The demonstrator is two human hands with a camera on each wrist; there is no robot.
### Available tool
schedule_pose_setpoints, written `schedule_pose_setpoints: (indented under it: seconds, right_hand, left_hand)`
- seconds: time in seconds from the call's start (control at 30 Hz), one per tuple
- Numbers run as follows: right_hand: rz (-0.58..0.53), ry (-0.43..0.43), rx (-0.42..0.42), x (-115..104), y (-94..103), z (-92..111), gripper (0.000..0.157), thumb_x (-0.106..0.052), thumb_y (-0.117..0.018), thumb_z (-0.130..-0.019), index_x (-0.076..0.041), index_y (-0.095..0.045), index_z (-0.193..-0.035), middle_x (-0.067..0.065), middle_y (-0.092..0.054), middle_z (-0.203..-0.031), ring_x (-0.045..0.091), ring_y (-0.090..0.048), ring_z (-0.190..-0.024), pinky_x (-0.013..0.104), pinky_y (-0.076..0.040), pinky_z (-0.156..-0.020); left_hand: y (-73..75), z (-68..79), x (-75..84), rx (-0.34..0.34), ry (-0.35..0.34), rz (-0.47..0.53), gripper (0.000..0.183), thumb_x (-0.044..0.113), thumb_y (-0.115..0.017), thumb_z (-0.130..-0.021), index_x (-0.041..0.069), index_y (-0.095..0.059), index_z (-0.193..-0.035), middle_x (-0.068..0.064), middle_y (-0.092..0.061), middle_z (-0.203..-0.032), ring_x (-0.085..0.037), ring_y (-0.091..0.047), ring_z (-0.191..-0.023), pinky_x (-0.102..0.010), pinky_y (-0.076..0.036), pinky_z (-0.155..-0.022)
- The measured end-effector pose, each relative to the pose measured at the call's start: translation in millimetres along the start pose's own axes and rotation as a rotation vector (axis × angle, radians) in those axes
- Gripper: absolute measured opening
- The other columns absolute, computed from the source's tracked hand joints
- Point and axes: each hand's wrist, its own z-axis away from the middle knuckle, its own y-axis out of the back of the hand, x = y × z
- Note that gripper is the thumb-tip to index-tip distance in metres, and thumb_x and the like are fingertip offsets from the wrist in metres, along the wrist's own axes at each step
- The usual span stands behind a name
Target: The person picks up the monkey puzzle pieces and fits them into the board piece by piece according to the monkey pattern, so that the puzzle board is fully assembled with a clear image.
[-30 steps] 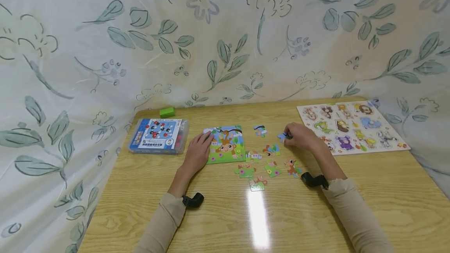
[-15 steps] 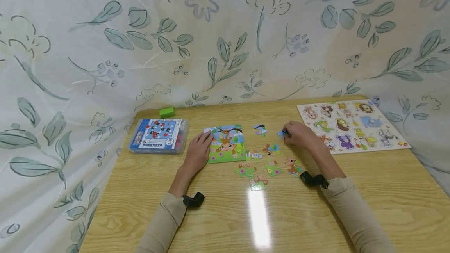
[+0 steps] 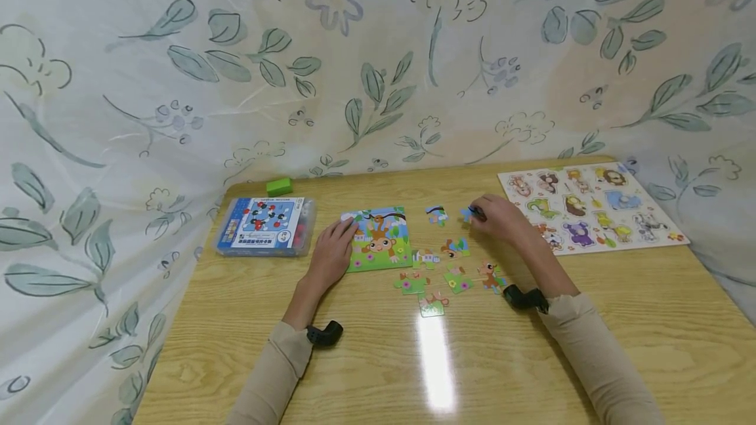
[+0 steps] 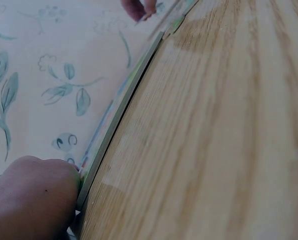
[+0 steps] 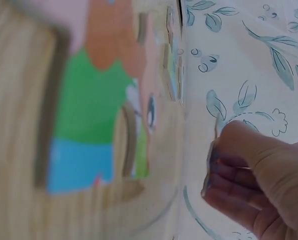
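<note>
My left hand [image 3: 332,251] rests with its fingers laid on the left side of a square monkey picture board [image 3: 384,254]. In the left wrist view that board [image 4: 121,110] appears edge-on, with the hand at its near corner. Between thumb and fingers, my right hand [image 3: 502,220] pinches a blue jigsaw piece [image 3: 466,214]. The right wrist view shows this thin piece [image 5: 209,170] from its edge. Just left of it lies a tree-branch piece [image 3: 437,216]. Several other jigsaw pieces, among them a brown-and-green one [image 3: 456,249] and a monkey one [image 3: 490,275], lie nearer the body.
A molecule-model box [image 3: 266,227] sits at the left, with a green block [image 3: 279,186] behind it. On the right lies a white animal puzzle board [image 3: 590,208], close beside the right forearm. A floral curtain [image 3: 378,84] hangs behind the wooden table [image 3: 331,379].
The right hand has shifted a little away from the body and to the left with the blue jigsaw piece, nearer the tree-branch piece. The left hand stays on the board.
</note>
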Motion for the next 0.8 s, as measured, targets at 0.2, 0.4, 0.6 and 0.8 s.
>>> schedule_pose_setpoints:
  seconds: [0.2, 0.4, 0.6, 0.8]
  right_hand:
    - [-0.044, 0.051, 0.050, -17.8, 3.7, -0.6, 0.029, -0.018, -0.064, -0.091, 0.001, -0.065, -0.113, 0.019, -0.065, -0.109, 0.031, -0.063, -0.094, 0.044, -0.054, -0.078]
    - [-0.083, 0.166, 0.058, -51.3, 10.4, -10.9, 0.028, -0.018, -0.069, -0.089, 0.000, -0.066, -0.110, 0.013, -0.066, -0.100, 0.021, -0.059, -0.083, 0.037, -0.051, -0.073]
    - [-0.078, 0.321, 0.011, -87.1, 6.1, -32.2, 0.022, -0.015, -0.070, -0.088, -0.001, -0.068, -0.105, 0.010, -0.066, -0.097, 0.019, -0.059, -0.081, 0.033, -0.052, -0.070]
    - [0.013, 0.494, -0.094, -121.1, -13.0, -66.0, 0.014, -0.013, -0.064, -0.090, -0.005, -0.069, -0.100, 0.006, -0.063, -0.090, 0.011, -0.047, -0.070, 0.025, -0.041, -0.062]
  left_hand:
    - [-0.6, 1.1, -0.3, 0.000, 0.001, 0.000, 0.042, 0.011, -0.046, -0.100, 0.009, -0.051, -0.141, -0.012, -0.048, -0.148, -0.036, -0.042, -0.137, -0.053, -0.036, -0.112]
    - [-0.3, 0.5, -1.1, 0.006, 0.003, 0.017, 0.041, 0.012, -0.045, -0.101, 0.009, -0.051, -0.142, -0.011, -0.047, -0.148, -0.036, -0.042, -0.137, -0.053, -0.035, -0.113]
    - [-0.8, 0.4, -2.8, -0.027, 0.028, 0.027, 0.041, 0.014, -0.042, -0.102, 0.011, -0.050, -0.143, -0.009, -0.045, -0.150, -0.035, -0.040, -0.139, -0.052, -0.033, -0.114]
    - [0.0, 0.7, -2.1, -0.047, 0.027, 0.029, 0.042, 0.014, -0.044, -0.102, 0.011, -0.048, -0.144, -0.009, -0.044, -0.151, -0.034, -0.038, -0.140, -0.051, -0.033, -0.115]
